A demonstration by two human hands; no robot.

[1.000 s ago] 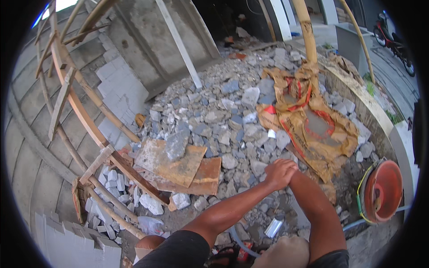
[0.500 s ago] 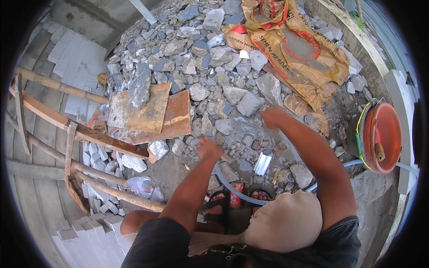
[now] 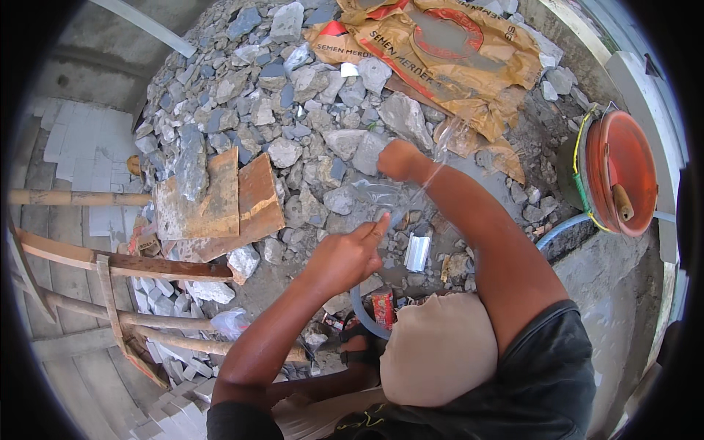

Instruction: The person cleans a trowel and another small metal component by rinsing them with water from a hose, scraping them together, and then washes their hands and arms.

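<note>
My left hand point(image 3: 350, 253) is closed round a blue-grey hose point(image 3: 361, 301), its index finger stretched along the end. From the hose a clear stream of water point(image 3: 442, 155) runs up and right, across my right wrist. My right hand point(image 3: 403, 160) is a fist over the grey rubble point(image 3: 337, 143); its palm is turned away, so anything inside is hidden. Between my arms a shiny metal piece point(image 3: 417, 253) lies on the wet ground. Near my foot, beside the hose's curve, stands a red can point(image 3: 383, 308).
Torn brown paper sacks point(image 3: 455, 70) lie on the rubble at the far right. An orange bucket point(image 3: 627, 176) with a wooden-handled tool point(image 3: 622, 202) in it stands at right. Two worn boards point(image 3: 198, 194) and a wooden ladder-like frame point(image 3: 158, 264) are on the left.
My left hand has moved up and right towards my right arm, with the hose now in it. Water now shows by my right wrist. The whole view has shifted somewhat.
</note>
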